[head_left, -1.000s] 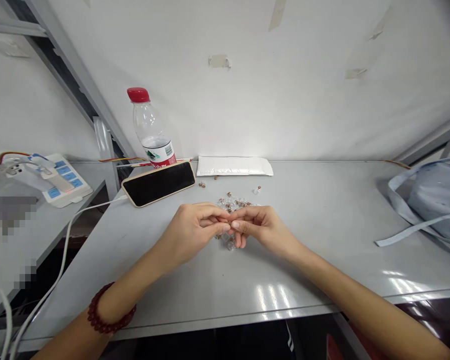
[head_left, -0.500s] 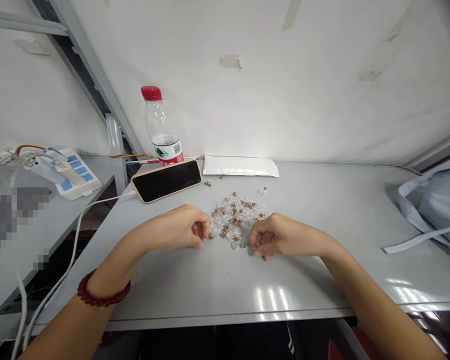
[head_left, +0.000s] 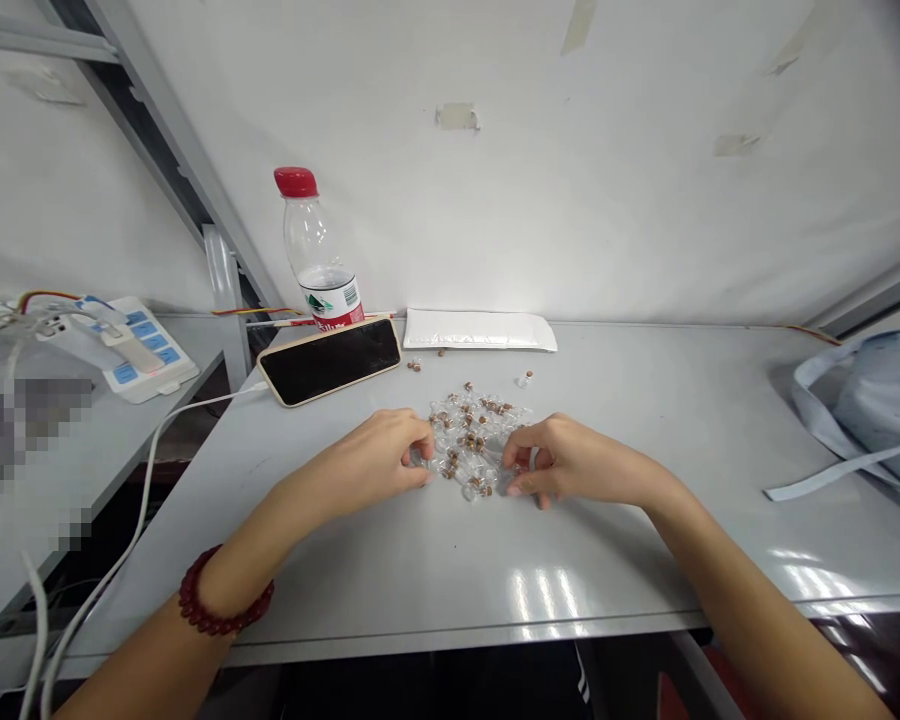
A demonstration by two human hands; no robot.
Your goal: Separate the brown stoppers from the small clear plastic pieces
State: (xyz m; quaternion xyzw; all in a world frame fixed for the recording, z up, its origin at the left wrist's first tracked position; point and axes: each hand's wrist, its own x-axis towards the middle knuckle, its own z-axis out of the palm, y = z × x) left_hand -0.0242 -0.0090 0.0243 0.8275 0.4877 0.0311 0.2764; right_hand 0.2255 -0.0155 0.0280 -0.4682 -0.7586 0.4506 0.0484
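Note:
Several tiny clear glass bottles with brown cork stoppers lie in a loose pile on the grey table. At the pile's left edge is my left hand, its fingers curved and the thumb apart from them, touching or nearly touching the outer bottles. My right hand rests at the right edge, fingers bent and thumb spread from the index finger, beside the clear glass. No firm hold shows in either hand, though the curled fingers partly hide the nearest bottles. A single corked bottle lies apart behind the pile.
Behind my left hand, a phone leans against a red-capped water bottle. A white padded packet lies along the wall. A white cable runs to a power strip. A blue-grey cloth bag sits at the right.
My left hand has moved slightly right, against the pile, and its thumb and fingers have parted. My right hand has opened a little at the pile's right edge.

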